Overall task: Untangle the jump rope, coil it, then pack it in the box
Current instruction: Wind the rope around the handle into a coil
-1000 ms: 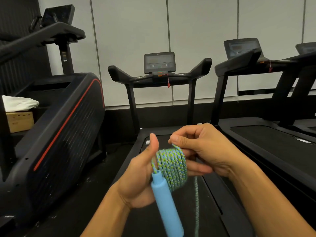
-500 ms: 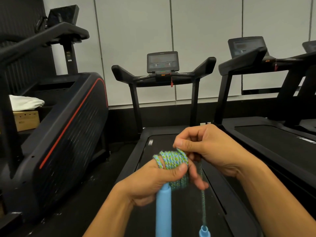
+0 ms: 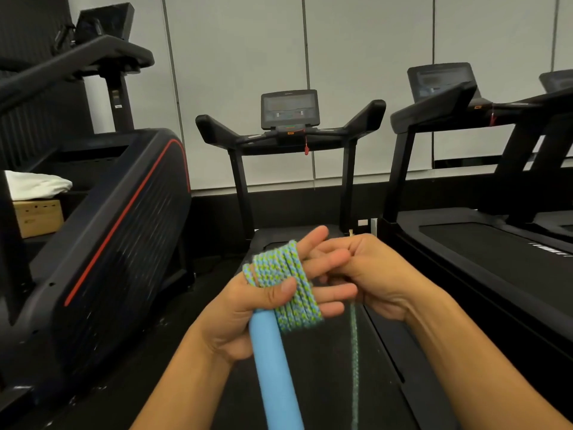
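The jump rope (image 3: 286, 288) is green-and-blue braided cord, wound in several turns around the fingers of my left hand (image 3: 248, 315). My left thumb presses on the coil, and the light blue handle (image 3: 274, 370) points down from that palm toward me. My right hand (image 3: 376, 274) sits just right of the coil, fingers closed around the loose strand. That free strand (image 3: 354, 361) hangs straight down from the right fist and runs off the bottom edge. The second handle is out of view. A cardboard box (image 3: 38, 217) rests at the far left.
I stand over a black treadmill belt (image 3: 322, 383); its console (image 3: 290, 110) and arms face me. A second treadmill (image 3: 496, 237) is to the right. A black machine with a red stripe (image 3: 102, 243) fills the left. A white towel (image 3: 34, 183) lies on the cardboard box.
My left hand has turned so its fingers spread out toward the right hand. My right hand dropped from above the coil to beside it. The hanging second handle left the view.
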### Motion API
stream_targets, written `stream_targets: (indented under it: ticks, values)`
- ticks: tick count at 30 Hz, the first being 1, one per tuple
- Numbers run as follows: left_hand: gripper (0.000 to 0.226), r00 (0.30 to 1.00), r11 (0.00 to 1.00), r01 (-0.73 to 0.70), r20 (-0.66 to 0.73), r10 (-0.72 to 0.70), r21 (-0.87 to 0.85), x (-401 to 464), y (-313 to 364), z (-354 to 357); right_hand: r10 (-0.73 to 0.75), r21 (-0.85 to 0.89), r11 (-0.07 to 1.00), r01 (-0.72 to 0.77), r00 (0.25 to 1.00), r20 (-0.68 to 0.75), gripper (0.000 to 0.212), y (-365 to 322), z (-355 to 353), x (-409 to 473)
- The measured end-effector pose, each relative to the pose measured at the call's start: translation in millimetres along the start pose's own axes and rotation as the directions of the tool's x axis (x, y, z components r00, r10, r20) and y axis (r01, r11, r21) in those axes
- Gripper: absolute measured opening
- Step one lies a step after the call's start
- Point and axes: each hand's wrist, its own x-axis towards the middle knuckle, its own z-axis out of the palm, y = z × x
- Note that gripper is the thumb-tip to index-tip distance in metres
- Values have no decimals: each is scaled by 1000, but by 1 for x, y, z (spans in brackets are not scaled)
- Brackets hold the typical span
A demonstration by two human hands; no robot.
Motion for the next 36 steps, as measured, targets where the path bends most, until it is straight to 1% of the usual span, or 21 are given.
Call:
stream_targets:
  ticks: [3,7,11,13,15,18,20,23,24,27,31,34,36]
  values:
    - [70,996,998,-69,-50,69,4,-2,1,-3,52,55,997,-53,999,7,28,-3,2,0]
    - [83,983,986,-164,-76,165,25,-1,3,1,86,104,991,-87,996,14,25,-8,-9,-1]
    - [96,941,963,-261,-203,269,67,-1,7,2,129,109,984,-143,984,122,19,-8,-11,-4]
    - [98,915,954,-287,-270,299,85,-2,10,2,130,23,991,-134,983,129,17,-9,-7,-5]
    - [98,895,948,-297,-313,318,111,-3,12,4,120,-147,984,-100,984,131,17,-12,-4,-8]
    - [104,878,949,-269,-364,311,164,-3,15,6,71,-282,959,-36,991,115,17,-17,-2,-11]
    - [104,883,947,-219,-366,295,235,-3,16,6,48,-345,938,-13,995,93,16,-19,-2,-12]
    - [104,907,944,-142,-342,244,297,-6,16,6,45,-387,922,-19,997,58,13,-20,-1,-14]
    - [100,907,945,-121,-353,230,304,-6,16,6,48,-400,916,-23,998,52,12,-22,-1,-14]
    - [84,892,932,-59,-400,210,357,-5,14,8,38,-389,921,-26,999,23,11,-25,0,-14]
    - [82,880,852,17,-412,235,524,1,5,12,-21,-344,939,24,1000,12,16,-27,3,-13]
    - [76,861,842,15,-435,263,539,2,4,6,-100,-364,927,90,995,-7,20,-27,3,-12]
    - [74,859,848,23,-445,254,530,1,5,4,-153,-372,919,134,988,-21,18,-26,4,-11]
